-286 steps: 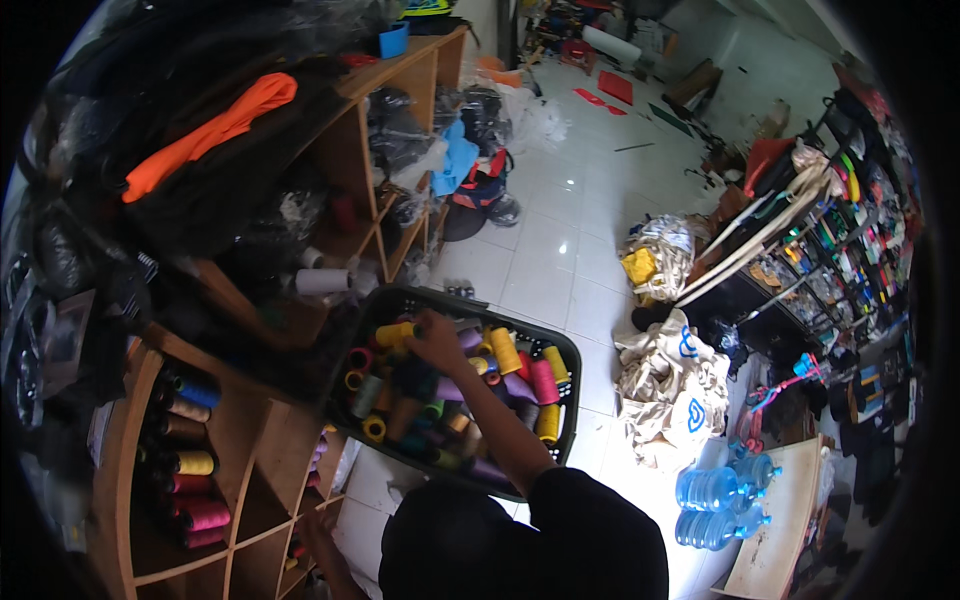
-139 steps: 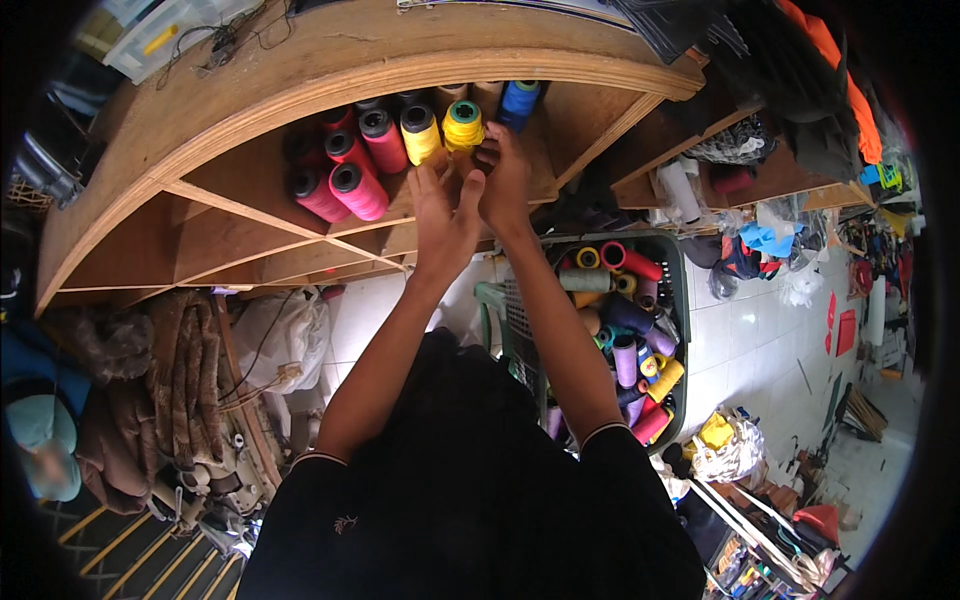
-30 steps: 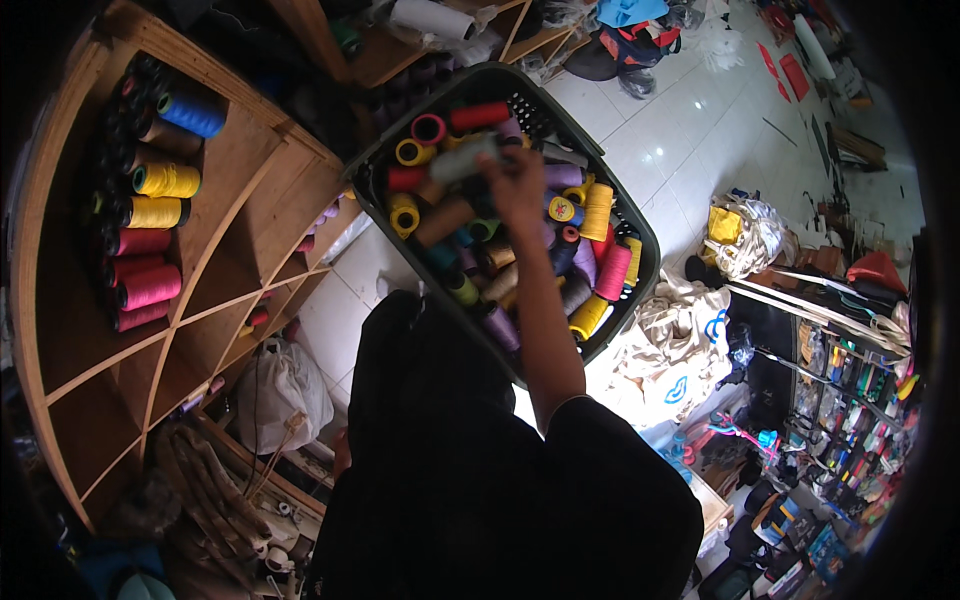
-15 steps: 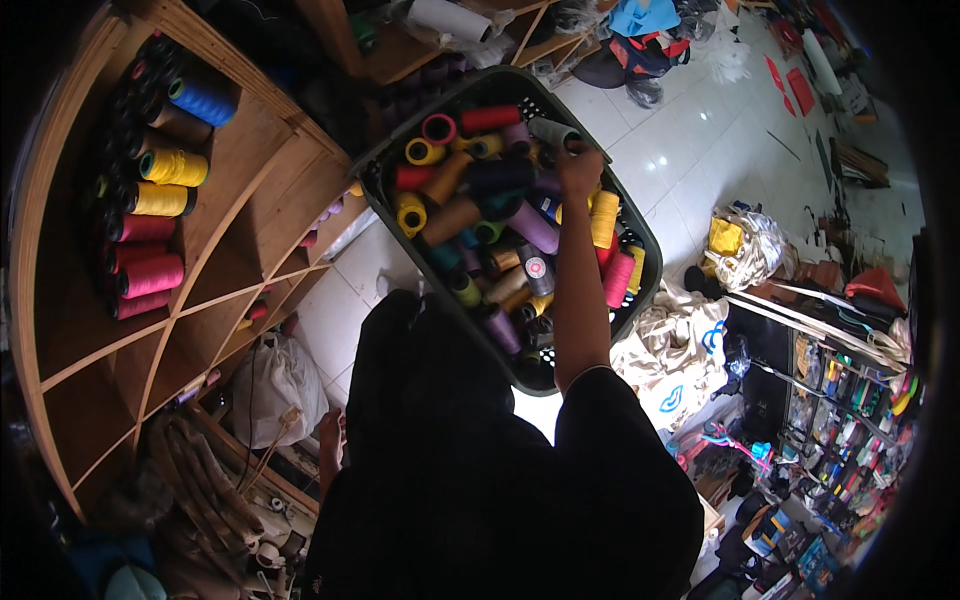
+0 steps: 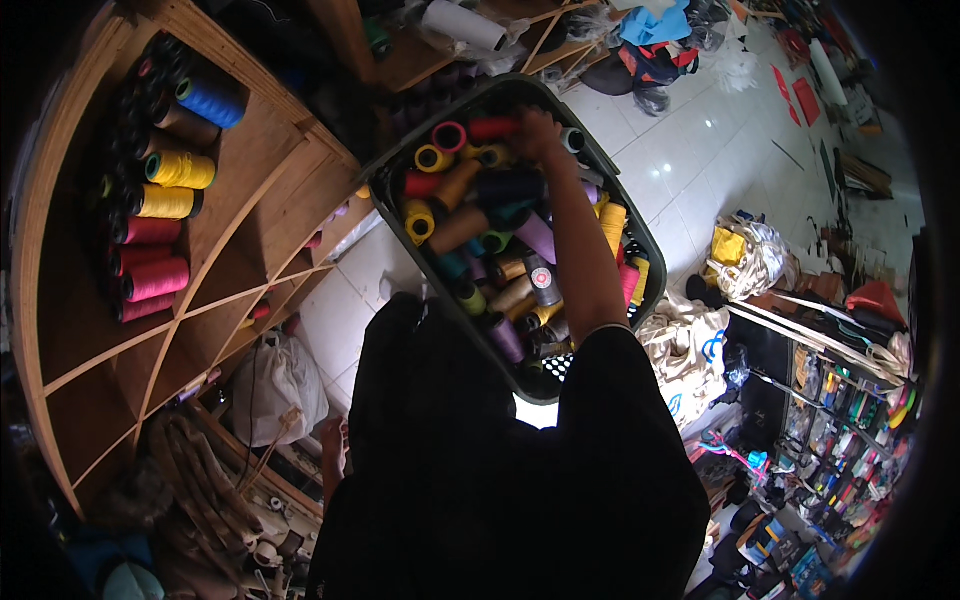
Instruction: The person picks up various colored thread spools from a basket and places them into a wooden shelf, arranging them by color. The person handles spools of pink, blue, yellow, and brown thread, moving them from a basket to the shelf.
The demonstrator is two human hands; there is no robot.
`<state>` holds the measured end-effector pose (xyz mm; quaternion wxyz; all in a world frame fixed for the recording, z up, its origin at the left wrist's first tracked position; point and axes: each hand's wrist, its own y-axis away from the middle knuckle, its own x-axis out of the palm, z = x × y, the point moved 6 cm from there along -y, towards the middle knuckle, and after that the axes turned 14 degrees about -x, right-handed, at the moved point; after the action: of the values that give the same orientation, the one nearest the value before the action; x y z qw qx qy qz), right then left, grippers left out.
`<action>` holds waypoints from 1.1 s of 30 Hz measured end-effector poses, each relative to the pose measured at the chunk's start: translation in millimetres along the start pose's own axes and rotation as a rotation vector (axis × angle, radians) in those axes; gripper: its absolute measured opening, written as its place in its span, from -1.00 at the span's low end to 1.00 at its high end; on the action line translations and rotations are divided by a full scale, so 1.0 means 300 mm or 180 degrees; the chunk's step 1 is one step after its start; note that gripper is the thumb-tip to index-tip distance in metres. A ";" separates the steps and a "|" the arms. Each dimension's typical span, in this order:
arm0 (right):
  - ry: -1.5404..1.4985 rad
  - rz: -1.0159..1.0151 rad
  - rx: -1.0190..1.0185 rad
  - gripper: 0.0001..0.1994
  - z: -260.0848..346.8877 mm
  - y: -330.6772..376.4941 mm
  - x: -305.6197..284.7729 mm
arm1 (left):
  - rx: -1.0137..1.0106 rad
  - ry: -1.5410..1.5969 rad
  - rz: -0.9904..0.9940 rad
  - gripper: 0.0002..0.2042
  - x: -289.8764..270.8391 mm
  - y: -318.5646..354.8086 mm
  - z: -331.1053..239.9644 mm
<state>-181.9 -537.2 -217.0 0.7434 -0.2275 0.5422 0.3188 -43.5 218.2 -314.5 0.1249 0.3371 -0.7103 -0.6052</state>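
Observation:
A dark green plastic bin (image 5: 398, 222) stands in front of me, heaped with thread spools in many colours. My right hand (image 5: 540, 138) reaches into its far side, beside a red thread spool (image 5: 492, 128) and a grey-green spool (image 5: 572, 140); its fingers are blurred and partly hidden. Nearer in the pile lie a lilac spool (image 5: 537, 236), a grey spool with a round label (image 5: 541, 281) and a yellow spool (image 5: 613, 228). At my left side, my left hand (image 5: 334, 440) hangs low, mostly covered by my dark clothing, so its grip does not show.
To the left, a wooden shelf unit (image 5: 262, 190) holds blue, yellow and pink spools (image 5: 157, 279) in one compartment. Below it sits a white plastic bag (image 5: 282, 392). Cloth bags (image 5: 685, 350) lie right of the bin on the tiled floor (image 5: 660, 190). Crowded racks (image 5: 840, 430) fill the lower right.
My right hand has moved left within the bin, from the grey-green spool toward the red one. The grey-green spool now shows its end. My left hand stays low at my side.

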 end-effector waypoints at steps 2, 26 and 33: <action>-0.0328 -0.0072 -0.0521 -0.54 -0.020 0.004 0.006 | 0.0035 -0.0040 -0.0001 -0.80 -0.002 -0.015 0.010; -0.0907 -0.1576 0.0540 -0.74 0.452 0.788 -0.089 | -0.0127 0.0175 -0.0350 -0.75 -0.030 -0.152 -0.234; -0.0437 -0.1577 -0.0056 -0.74 0.186 0.139 -0.173 | 0.0229 0.0464 -0.0411 -0.75 -0.045 -0.214 -0.106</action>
<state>-185.9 -481.9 -150.2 0.8319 -0.3376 0.4154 0.1464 6.4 199.5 -364.5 0.1247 0.4296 -0.6973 -0.5600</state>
